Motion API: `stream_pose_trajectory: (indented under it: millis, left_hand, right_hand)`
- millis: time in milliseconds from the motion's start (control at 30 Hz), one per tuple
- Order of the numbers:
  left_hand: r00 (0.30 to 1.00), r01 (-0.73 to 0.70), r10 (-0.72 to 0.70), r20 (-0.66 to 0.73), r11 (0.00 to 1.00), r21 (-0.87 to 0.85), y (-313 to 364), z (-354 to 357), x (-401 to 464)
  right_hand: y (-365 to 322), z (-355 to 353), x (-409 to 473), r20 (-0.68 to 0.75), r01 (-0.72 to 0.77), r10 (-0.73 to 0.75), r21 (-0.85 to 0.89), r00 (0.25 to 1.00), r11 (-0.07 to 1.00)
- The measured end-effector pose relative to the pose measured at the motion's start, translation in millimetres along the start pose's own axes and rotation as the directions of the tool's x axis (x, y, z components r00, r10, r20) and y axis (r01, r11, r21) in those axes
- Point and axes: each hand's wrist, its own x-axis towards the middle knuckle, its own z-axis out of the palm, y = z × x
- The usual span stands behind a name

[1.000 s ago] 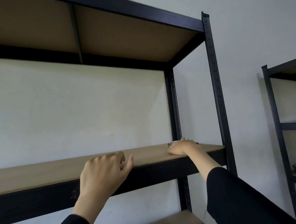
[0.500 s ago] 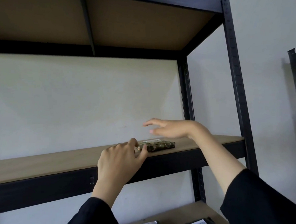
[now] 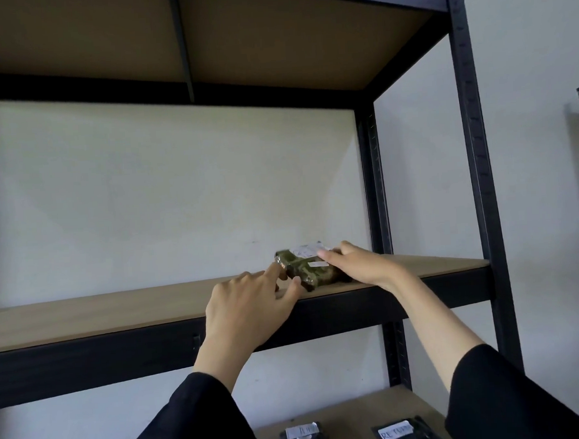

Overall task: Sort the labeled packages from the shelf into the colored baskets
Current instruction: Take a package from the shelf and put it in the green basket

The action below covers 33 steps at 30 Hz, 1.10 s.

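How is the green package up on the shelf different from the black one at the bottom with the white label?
The green package is camouflage-patterned, sits on the upper shelf and has both hands on it, the left hand and the right hand. The black package is plain dark, lies untouched on the lower shelf. Both carry white labels.

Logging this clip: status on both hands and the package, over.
Right hand clasped on green package, tilting it at shelf edge. Left hand open, fingertips touching package's near corner. Nothing in the way; two labeled packages on shelf below.
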Motion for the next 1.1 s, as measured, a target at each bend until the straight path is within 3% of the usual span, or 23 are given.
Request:
stream_pose_trajectory:
  millis: [200,300,500,633,767,900,1100]
  left_hand:
    - [1.0,0.0,0.0,-0.024,1.0,-0.014,-1,6,2]
    - [1.0,-0.004,0.004,-0.018,1.0,0.008,-1,4,2]
    - [0.992,-0.079,0.078,0.095,0.997,0.005,-5,-6,-1]
    - [0.961,-0.124,0.146,0.235,0.987,-0.106,-23,-21,-8]
    - [0.971,-0.076,0.102,0.218,0.989,-0.128,-72,-48,-35]
    - [0.969,-0.028,0.058,0.241,0.991,-0.127,-145,-90,-89]
    - [0.975,0.111,-0.099,0.198,0.993,-0.048,-246,-188,-207]
  right_hand:
    - [14,-7,3,-0.072,0.096,-0.071,0.446,0.995,0.89]
    - [16,-9,2,-0.056,0.106,-0.09,0.583,0.994,0.805]
    - [-2,-5,-15,-0.055,0.105,-0.092,0.656,0.994,0.748]
    - [-15,8,-33,-0.118,0.152,-0.099,0.66,0.988,0.736]
    - [-53,32,-58,-0.116,0.194,-0.165,0.772,0.979,0.605]
    - [-115,67,-93,-0.113,0.196,-0.182,0.815,0.977,0.545]
    - [-233,153,-172,0.065,0.047,-0.227,0.889,0.972,0.456]
